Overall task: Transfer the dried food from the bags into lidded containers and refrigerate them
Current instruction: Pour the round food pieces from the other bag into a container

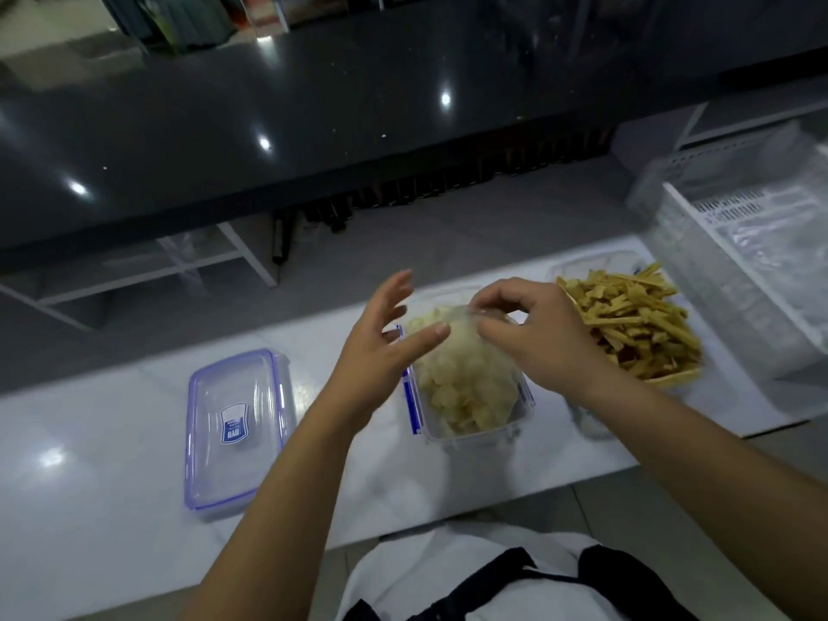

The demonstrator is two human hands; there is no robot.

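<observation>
A clear bag of pale dried chips (461, 374) sits inside an open clear container with blue clips (475, 434) at the middle of the white counter. My right hand (533, 333) pinches the top of that bag. My left hand (385, 338) hovers open just left of the bag, fingers spread and holding nothing. A clear lid with blue trim and a label (237, 428) lies flat to the left. To the right, a second container (672, 380) is heaped with tan dried strips (636, 322).
The white counter (89, 463) runs left to right, with its front edge near my body. A white perforated basket (735, 244) holding clear plastic stands at the far right. A raised dark glossy counter (313, 127) runs along the back.
</observation>
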